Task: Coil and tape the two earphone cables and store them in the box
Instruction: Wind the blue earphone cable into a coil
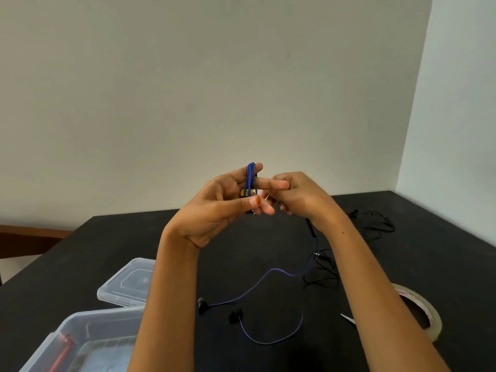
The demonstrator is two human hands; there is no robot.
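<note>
Looping round the left hand (214, 208) fingers, blue earphone cable (251, 174) coils.

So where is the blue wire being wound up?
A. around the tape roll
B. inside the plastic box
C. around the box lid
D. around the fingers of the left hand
D: the blue wire loops around the raised fingers of the left hand, above the table.

The cable (251, 175) being wound is showing blue, with a yellow piece (245, 192) beside it. The bench (134, 237) is showing matte black. The second earphone (375, 221) is showing black. The box (80, 336) is showing clear, holding a red item (63, 353).
</note>
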